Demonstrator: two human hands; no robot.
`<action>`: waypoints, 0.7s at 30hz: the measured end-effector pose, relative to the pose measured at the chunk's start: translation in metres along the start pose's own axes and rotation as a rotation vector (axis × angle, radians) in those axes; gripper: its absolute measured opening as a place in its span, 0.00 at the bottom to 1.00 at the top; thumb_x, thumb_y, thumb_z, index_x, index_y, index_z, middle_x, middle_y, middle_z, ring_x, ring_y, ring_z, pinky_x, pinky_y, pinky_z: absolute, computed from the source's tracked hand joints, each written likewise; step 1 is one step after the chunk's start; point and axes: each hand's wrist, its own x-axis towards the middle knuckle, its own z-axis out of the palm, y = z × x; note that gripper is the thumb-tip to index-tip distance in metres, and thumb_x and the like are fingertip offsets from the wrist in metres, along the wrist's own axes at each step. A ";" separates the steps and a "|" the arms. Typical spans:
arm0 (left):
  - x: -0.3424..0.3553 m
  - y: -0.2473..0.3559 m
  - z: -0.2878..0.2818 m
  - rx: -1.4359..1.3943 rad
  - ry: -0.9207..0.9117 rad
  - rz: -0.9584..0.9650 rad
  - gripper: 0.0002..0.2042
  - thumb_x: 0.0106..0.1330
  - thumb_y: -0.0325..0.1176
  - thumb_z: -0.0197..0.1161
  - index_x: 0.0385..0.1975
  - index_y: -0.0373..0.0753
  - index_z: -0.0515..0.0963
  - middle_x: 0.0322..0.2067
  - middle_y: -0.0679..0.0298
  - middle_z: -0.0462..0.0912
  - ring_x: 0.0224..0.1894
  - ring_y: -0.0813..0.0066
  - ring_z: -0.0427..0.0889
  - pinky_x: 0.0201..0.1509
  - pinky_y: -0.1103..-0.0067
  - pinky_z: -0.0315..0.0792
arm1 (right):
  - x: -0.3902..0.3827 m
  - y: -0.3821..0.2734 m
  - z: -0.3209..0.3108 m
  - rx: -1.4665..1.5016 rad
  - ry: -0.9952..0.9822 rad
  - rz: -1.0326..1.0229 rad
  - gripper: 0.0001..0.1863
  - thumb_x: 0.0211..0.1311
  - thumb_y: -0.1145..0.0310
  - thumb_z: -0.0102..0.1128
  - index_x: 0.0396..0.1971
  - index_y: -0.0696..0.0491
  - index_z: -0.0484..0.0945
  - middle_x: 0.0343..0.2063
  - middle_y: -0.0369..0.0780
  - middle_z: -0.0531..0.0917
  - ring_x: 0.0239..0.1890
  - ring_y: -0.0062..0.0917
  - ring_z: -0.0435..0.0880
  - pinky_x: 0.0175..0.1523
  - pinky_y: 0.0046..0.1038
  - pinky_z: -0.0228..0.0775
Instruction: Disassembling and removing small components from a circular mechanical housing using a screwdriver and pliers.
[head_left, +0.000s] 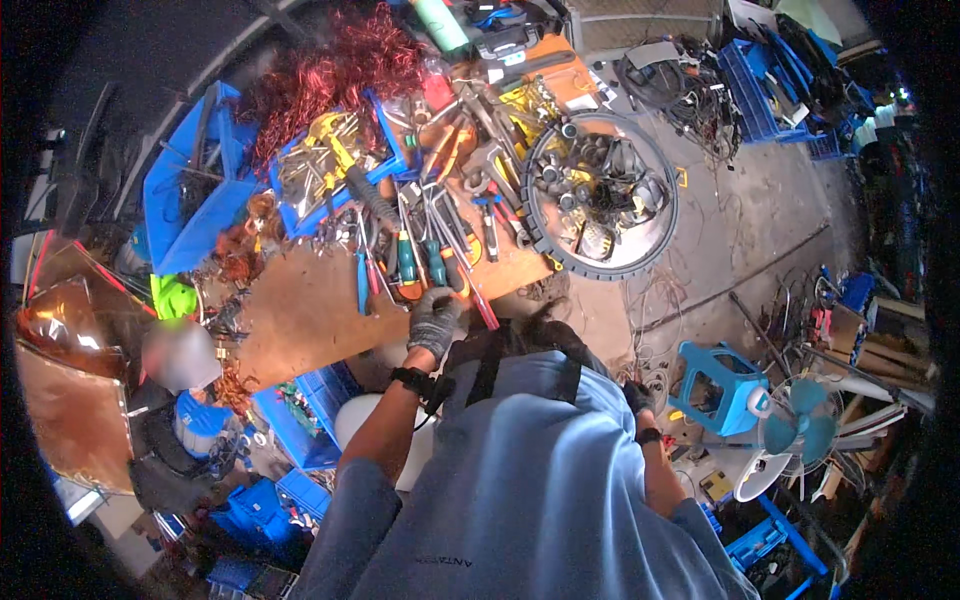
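Beside hand tools, likely spread for reach, the left hand rests curled. The right hand hangs low; I can't tell either grip.

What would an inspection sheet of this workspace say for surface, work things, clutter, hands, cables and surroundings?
Surface: brown table, partly bare at its near left.
Work things: green-handled screwdrivers among mixed hand tools.
Clutter: heap of red wire; blue bin of metal pieces.
Hands: gloved left hand at the table's near edge, beside the tools; gloved right hand low at the person's side; both grips unclear.
Cables: dark cables piled at upper right.
Surroundings: another person at left; blue stool and fan at right.
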 end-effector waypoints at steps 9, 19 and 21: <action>0.010 -0.072 -0.055 0.015 0.241 0.008 0.08 0.63 0.26 0.67 0.41 0.39 0.78 0.35 0.65 0.82 0.39 0.74 0.80 0.47 0.75 0.76 | -0.016 -0.036 0.000 1.058 -0.005 0.192 0.05 0.61 0.63 0.60 0.31 0.48 0.80 0.32 0.35 0.82 0.38 0.27 0.79 0.42 0.34 0.72; 0.043 -0.115 -0.097 0.183 0.155 -0.064 0.07 0.61 0.26 0.67 0.37 0.40 0.77 0.34 0.63 0.80 0.39 0.71 0.79 0.48 0.74 0.74 | -0.132 -0.077 0.074 0.445 -0.022 0.335 0.07 0.62 0.61 0.59 0.34 0.47 0.81 0.35 0.36 0.83 0.40 0.28 0.80 0.44 0.37 0.72; 0.046 -0.108 -0.095 0.191 0.134 0.010 0.07 0.61 0.28 0.68 0.37 0.39 0.77 0.34 0.62 0.81 0.38 0.71 0.79 0.47 0.73 0.75 | -0.149 -0.092 0.084 0.409 -0.043 0.356 0.08 0.62 0.61 0.58 0.35 0.47 0.81 0.36 0.36 0.84 0.41 0.29 0.80 0.45 0.38 0.72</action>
